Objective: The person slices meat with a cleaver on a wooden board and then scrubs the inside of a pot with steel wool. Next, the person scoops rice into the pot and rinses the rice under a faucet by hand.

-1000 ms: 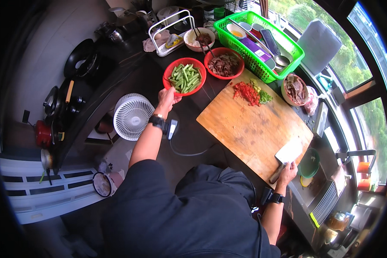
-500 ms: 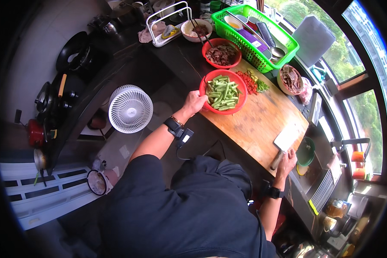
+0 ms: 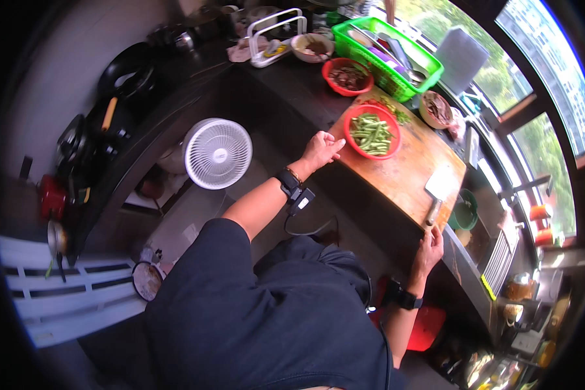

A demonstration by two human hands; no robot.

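In the head view, a round red plastic bowl [image 3: 397,133] of cut green vegetable sticks [image 3: 370,132] sits on a rectangular light-brown wooden cutting board [image 3: 413,179], near its far left part. The left hand [image 3: 322,150] is just beside the bowl, its fingers loosely bent and not closed on anything; contact with the rim cannot be told. A wide-bladed metal cleaver [image 3: 441,182] lies flat on the board's right part. The right hand [image 3: 429,251], fingers parted and half curled, is at the handle's end; whether they touch is unclear.
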